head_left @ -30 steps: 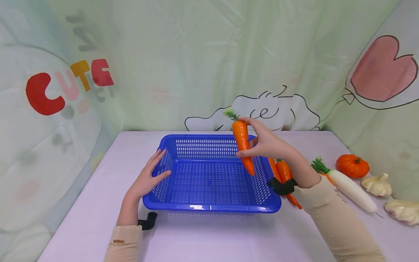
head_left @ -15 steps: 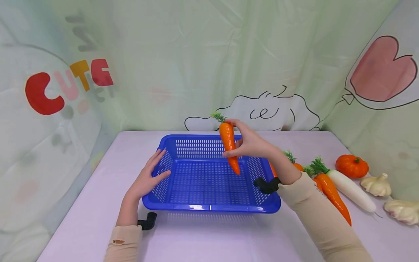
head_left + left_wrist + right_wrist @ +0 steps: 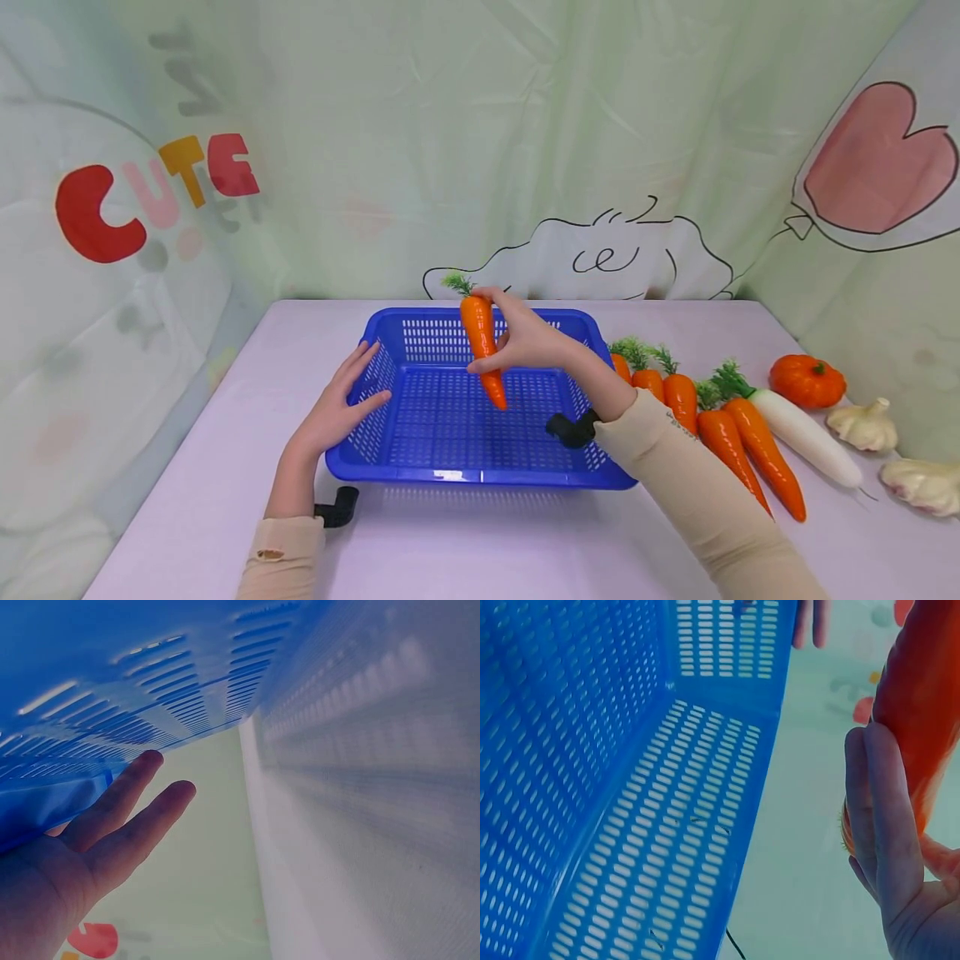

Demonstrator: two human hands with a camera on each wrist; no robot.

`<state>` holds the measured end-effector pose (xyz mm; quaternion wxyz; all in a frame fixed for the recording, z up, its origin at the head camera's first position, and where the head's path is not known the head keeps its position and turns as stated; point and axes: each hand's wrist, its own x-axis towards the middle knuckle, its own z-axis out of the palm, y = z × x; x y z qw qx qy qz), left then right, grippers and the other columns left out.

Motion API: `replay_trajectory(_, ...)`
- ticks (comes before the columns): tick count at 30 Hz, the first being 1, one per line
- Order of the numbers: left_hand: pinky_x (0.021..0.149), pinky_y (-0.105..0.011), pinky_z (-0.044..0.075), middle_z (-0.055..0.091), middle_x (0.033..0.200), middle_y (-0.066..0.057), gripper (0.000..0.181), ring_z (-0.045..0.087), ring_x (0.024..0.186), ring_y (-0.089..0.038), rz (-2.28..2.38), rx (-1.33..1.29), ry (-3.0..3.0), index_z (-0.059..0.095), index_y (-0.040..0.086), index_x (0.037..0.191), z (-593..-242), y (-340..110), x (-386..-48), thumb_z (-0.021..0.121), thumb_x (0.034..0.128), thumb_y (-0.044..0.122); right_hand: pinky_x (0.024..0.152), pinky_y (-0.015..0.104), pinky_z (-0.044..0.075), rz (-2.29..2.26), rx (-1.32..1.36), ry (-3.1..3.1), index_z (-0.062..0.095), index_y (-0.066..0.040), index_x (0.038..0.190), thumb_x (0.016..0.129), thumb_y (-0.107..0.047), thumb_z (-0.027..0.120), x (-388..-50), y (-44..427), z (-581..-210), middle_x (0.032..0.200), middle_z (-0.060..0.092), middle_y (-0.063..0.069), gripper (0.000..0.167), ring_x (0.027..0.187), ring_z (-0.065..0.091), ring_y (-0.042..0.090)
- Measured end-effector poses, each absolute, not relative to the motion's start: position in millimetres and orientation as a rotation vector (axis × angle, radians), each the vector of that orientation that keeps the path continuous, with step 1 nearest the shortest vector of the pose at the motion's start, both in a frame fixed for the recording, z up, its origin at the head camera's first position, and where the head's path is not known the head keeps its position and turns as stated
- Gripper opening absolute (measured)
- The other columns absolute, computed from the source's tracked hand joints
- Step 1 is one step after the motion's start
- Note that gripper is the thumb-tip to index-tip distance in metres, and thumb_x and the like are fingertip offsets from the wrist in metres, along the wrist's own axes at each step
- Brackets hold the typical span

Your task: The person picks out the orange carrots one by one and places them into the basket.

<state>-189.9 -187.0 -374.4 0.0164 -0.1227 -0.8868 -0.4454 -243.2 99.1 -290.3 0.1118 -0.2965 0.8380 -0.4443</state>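
Note:
In the head view my right hand grips an orange carrot with a green leafy top, tilted with its tip downward, above the blue plastic basket. The right wrist view shows the same carrot between fingers and thumb, beside the basket's slotted wall. My left hand lies at the basket's left rim, its fingers extended along the side. In the left wrist view that hand has straight, spread fingers against the outside of the basket wall.
Right of the basket lie several more carrots, partly covered by the right sleeve. A white radish, a small pumpkin and garlic bulbs lie farther right on the white table. A printed curtain hangs behind.
My right hand has carried the carrot leftward across the basket and slightly lower. More carrots at the right have come into sight from behind the arm. The left hand and basket have stayed put.

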Motion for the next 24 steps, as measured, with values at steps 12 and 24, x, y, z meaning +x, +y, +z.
replay_trajectory(12, 0.098, -0.068, 0.016, 0.008, 0.153, -0.006, 0.071, 0.008, 0.137, -0.035, -1.372, -0.376, -2.765, 0.022, 0.022, 0.146, -374, -187, -189, 0.058, 0.0877, 0.038, 0.062, 0.028, 0.055, -1.247, -0.926, 2.457, 0.021, -0.005, 0.139, 0.068, -0.016, 0.081, -249, 70, -304, 0.126, 0.034, 0.016, 0.094, 0.081, 0.057, 0.029)
replay_trajectory(24, 0.097, -0.068, 0.017, 0.008, 0.153, -0.006, 0.069, 0.01, 0.137, -0.036, -1.368, -0.37, -2.779, 0.022, 0.024, 0.146, -374, -188, -189, 0.058, 0.0881, 0.034, 0.06, 0.028, 0.055, -1.186, -0.856, 2.419, 0.022, -0.005, 0.139, 0.068, -0.016, 0.081, -250, 52, -321, 0.124, 0.036, 0.017, 0.093, 0.093, 0.054, 0.031)
